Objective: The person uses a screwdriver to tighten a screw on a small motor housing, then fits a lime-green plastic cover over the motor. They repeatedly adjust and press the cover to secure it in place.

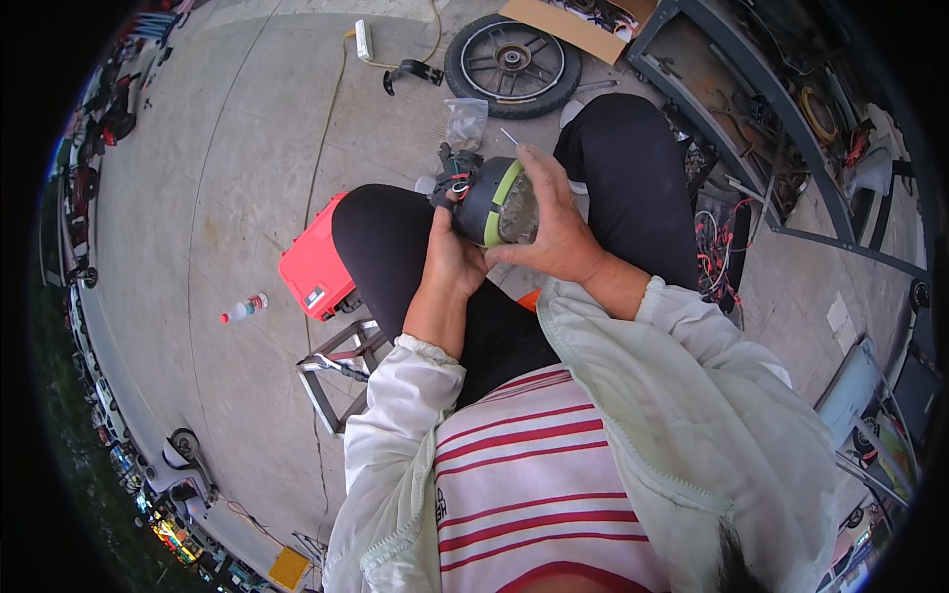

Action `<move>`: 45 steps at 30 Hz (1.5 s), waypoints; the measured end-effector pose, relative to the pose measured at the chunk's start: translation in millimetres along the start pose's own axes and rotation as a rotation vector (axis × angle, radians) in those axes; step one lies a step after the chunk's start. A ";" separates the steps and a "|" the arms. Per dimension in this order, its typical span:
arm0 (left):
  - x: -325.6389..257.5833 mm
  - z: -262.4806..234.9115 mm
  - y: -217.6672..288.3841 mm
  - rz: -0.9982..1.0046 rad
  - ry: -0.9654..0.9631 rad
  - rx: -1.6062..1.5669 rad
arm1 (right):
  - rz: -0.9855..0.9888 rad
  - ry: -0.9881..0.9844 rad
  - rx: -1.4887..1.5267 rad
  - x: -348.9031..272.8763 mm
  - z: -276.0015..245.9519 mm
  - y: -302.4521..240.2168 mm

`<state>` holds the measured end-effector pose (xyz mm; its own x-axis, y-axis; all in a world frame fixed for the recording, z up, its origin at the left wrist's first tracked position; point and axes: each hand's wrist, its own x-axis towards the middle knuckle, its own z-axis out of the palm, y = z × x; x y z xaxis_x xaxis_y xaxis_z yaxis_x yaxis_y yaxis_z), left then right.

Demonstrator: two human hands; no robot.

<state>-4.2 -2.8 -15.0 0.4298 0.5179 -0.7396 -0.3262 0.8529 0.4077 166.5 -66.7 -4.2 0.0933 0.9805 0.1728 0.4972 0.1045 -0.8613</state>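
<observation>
Held over the lap: headlamp unit (491,202), green-ringed, wires loose at the back, seemingly mid-repair. Left hand (450,259) clamped beneath, right hand (556,225) gripping the lens. Wheel (513,64) lying on concrete beyond.

At the left of the frame you had a red case (314,265) and a small bottle (244,308) on the concrete; a spoked wheel (512,64) lay top centre, a metal stool frame (336,371) lower left.
</observation>
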 end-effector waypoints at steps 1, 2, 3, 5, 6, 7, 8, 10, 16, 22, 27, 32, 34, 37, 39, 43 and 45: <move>0.3 0.6 -0.9 -0.005 -0.008 0.006 | -0.010 0.000 -0.016 -0.1 0.8 -0.2; 0.2 1.8 -1.5 -0.008 -0.016 0.012 | -0.023 0.014 -0.024 -0.9 2.7 0.5; 0.0 2.9 -2.1 -0.012 -0.024 0.018 | -0.035 0.029 -0.031 -2.3 5.6 2.0; -0.2 5.0 -3.7 -0.027 -0.033 0.021 | -0.028 0.038 -0.045 -3.2 7.7 1.4; -0.4 5.5 -4.1 -0.034 -0.038 0.021 | -0.009 0.033 -0.051 -2.9 7.5 -0.2; -0.8 5.7 -3.9 -0.049 -0.044 0.031 | 0.011 0.029 -0.057 -2.7 7.4 -1.3; -1.3 5.7 -3.3 -0.063 -0.050 0.042 | 0.021 0.032 -0.055 -2.4 7.6 -1.8; -1.1 5.4 -3.4 -0.078 -0.046 0.055 | 0.041 0.038 -0.051 -1.9 8.1 -2.3; -2.8 6.4 -3.0 -0.104 0.036 0.118 | 0.097 -0.007 -0.031 -2.3 8.8 0.8; -1.6 6.7 -7.8 -0.072 0.095 0.130 | 0.119 -0.024 -0.022 -3.1 11.0 1.4; 3.1 4.6 -15.1 0.062 0.143 0.118 | 0.180 -0.008 0.050 -3.7 10.2 -0.5; 10.5 0.5 -20.1 0.101 0.174 0.101 | 0.237 0.034 -0.052 -7.2 12.0 2.8; 12.2 -1.2 -20.5 0.105 0.177 0.123 | 0.242 0.064 -0.025 -7.4 12.5 1.4; 13.3 -3.3 -19.9 0.111 0.169 0.143 | 0.257 0.068 0.036 -9.0 15.3 3.8; 12.3 -2.4 -19.4 0.116 0.173 0.134 | 0.252 0.074 0.070 -10.4 16.6 4.5; 13.6 -2.3 -22.8 0.151 0.195 0.112 | 0.263 0.082 0.106 -11.8 19.8 5.9; 14.3 -2.4 -24.0 0.162 0.207 0.101 | 0.317 0.036 0.132 -10.9 16.6 2.9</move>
<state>7.7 -16.0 -36.7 0.1946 0.6320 -0.7501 -0.2869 0.7680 0.5726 152.6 -74.4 -16.5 0.2566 0.9615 -0.0982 0.3228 -0.1810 -0.9290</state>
